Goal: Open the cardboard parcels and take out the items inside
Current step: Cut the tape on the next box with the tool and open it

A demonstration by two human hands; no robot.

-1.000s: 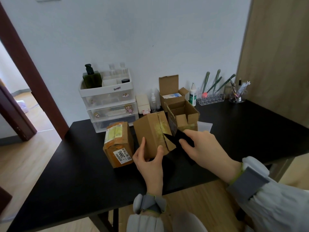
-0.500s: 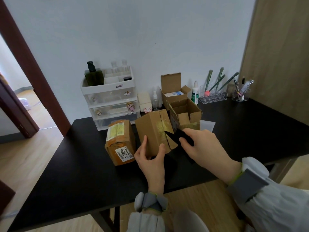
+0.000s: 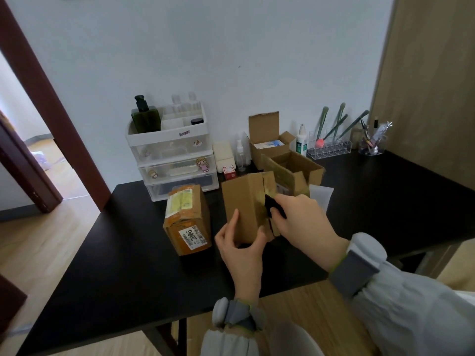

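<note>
A plain brown cardboard parcel (image 3: 243,201) stands on end near the front of the black table (image 3: 115,258). My left hand (image 3: 240,246) grips its lower front edge, thumb and fingers around the corner. My right hand (image 3: 299,218) holds a small black cutter (image 3: 273,205) pressed against the taped seam on the parcel's right face. To the left lies a sealed parcel wrapped in yellowish tape (image 3: 187,218) with a white label. Behind stand two opened boxes: a near one (image 3: 295,170) with flaps up and a far one (image 3: 270,140) showing a white and blue item inside.
A white drawer organiser (image 3: 172,152) with a dark green pump bottle stands at the back left. Small spray bottles, a clear brush rack (image 3: 330,147) and a pen cup (image 3: 371,143) line the wall. A white sheet (image 3: 320,195) lies behind my right hand. A doorway opens at left.
My right hand has pushed the black cutter up and in along the parcel's taped seam. The left hand turned the parcel more upright. The camera tilted slightly.
</note>
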